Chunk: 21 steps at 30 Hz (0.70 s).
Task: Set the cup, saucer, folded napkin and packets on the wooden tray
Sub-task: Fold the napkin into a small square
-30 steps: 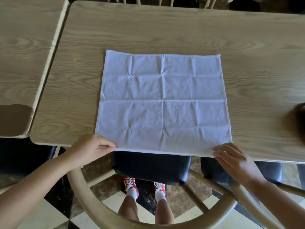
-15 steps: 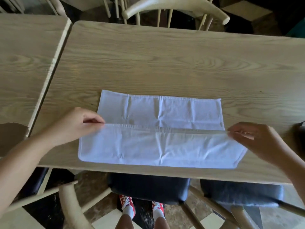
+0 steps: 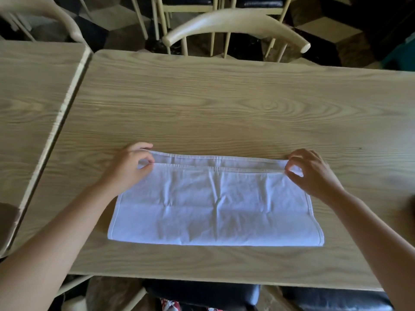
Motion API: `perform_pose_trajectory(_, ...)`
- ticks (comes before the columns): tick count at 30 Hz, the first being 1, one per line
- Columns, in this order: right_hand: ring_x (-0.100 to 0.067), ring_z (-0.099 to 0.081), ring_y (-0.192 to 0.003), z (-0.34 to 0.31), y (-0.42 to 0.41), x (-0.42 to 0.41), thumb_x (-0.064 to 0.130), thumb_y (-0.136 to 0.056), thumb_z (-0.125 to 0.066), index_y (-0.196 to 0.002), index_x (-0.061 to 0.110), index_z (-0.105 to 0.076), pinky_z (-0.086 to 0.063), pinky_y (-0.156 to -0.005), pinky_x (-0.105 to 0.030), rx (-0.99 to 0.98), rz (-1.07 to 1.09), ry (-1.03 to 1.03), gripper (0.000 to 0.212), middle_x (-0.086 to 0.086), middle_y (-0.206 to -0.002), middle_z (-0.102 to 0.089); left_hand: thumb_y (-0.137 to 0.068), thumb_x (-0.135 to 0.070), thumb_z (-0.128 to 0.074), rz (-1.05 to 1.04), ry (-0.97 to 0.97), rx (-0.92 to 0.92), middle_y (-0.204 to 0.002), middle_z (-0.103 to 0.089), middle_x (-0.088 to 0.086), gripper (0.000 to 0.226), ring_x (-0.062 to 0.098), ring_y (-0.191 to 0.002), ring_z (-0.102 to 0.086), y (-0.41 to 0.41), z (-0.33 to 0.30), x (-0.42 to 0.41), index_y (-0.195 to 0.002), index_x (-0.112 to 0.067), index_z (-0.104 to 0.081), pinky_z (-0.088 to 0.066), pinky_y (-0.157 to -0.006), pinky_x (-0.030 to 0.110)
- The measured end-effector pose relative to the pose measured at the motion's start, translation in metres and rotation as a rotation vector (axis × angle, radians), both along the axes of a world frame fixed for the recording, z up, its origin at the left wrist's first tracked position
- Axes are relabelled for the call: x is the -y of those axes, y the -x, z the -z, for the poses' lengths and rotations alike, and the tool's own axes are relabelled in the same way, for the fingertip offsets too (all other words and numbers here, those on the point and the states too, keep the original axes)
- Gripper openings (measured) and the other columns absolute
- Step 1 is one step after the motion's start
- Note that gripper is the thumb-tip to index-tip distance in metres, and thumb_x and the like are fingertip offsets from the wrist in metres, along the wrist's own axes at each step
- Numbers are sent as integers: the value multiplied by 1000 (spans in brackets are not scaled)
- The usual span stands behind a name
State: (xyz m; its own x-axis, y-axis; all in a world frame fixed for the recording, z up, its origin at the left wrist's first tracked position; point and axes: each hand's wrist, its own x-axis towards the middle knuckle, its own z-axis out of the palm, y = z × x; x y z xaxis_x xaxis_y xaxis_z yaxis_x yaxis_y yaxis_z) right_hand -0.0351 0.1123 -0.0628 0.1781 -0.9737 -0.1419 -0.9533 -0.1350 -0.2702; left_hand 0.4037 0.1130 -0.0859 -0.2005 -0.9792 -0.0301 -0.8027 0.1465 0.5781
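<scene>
Pinching the white napkin's (image 3: 215,205) far corners, left hand (image 3: 130,167) and right hand (image 3: 314,173) apart, risking a crooked fold through uneven release.

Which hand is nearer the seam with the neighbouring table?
Left. The left hand pinches the napkin's far left corner, on the seam's side; the right hand pinches the far right corner, across the napkin.

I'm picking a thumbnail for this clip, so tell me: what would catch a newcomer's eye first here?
The white napkin, folded in half, lies bright on the pale wooden table near its front edge. The left hand and right hand pinch its two far corners, where the top edge sits just short of the lower one. Behind the table stands a cream chair.
</scene>
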Motion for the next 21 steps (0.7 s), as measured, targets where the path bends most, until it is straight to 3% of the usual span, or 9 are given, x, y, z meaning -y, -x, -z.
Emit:
perform_pose_trajectory(2,-31,-55,-105,-2,0,2,15,-77,-71,-78,18,-66,-41,-88,-45,10,12,1,5,-5,-108,-64,-75,-14,-65,8,25,-13,-98,-54,-22,8,11,-95,-56,1,0,3,-72,-22,-66,-41,-83,25)
perform_pose_trajectory(4,-29,-57,-104,-4,1,4,15,-77,-70,-78,19,-66,-41,-90,-46,36,20,-2,5,-2,-107,-67,-75,-21,-59,23,35,-49,-92,-54,-32,13,3,-87,-54,2,-1,8,-74,-11,-67,-41,-80,21)
perform_pose_trajectory(7,-26,-59,-101,-9,1,7,17,-78,-68,-78,21,-66,-42,-91,-44,81,49,-11,4,1,-105,-70,-76,-25,-56,37,66,-119,-94,-53,-40,9,-13,-85,-52,3,-4,10,-78,-19,-63,-40,-81,14)
perform_pose_trajectory(9,-26,-61,-95,-11,1,9,17,-80,-66,-80,19,-67,-42,-88,-41,86,62,-2,2,0,-100,-71,-79,-21,-58,22,64,-151,-91,-57,-37,4,-10,-84,-54,5,-5,9,-77,-24,-60,-41,-79,15)
perform_pose_trajectory(12,-25,-63,-87,-14,-3,12,19,-81,-65,-82,17,-69,-45,-85,-40,97,100,3,5,-1,-90,-72,-82,-5,-63,-70,27,-145,-84,-60,-36,30,-14,-79,-55,6,-2,10,-73,-33,-56,-38,-72,6)
perform_pose_trajectory(14,-25,-65,-86,-14,-6,14,18,-80,-66,-82,16,-70,-47,-84,-41,92,125,31,5,-3,-87,-73,-82,-4,-62,-112,28,-122,-82,-58,-40,23,-17,-78,-54,9,2,13,-74,-25,-60,-35,-69,3)
perform_pose_trajectory(18,-29,-63,-87,-8,-10,17,16,-81,-64,-80,14,-70,-44,-84,-40,47,164,96,6,-5,-86,-72,-80,-19,-53,-144,72,-102,-81,-59,-37,9,2,-76,-57,12,9,18,-77,-18,-61,-40,-70,23)
perform_pose_trajectory(21,-28,-61,-87,0,-13,19,15,-80,-63,-79,16,-68,-36,-83,-37,2,175,125,5,-2,-83,-70,-76,-20,-52,-140,94,-80,-71,-61,-15,16,21,-78,-60,13,11,21,-76,-9,-63,-42,-71,31)
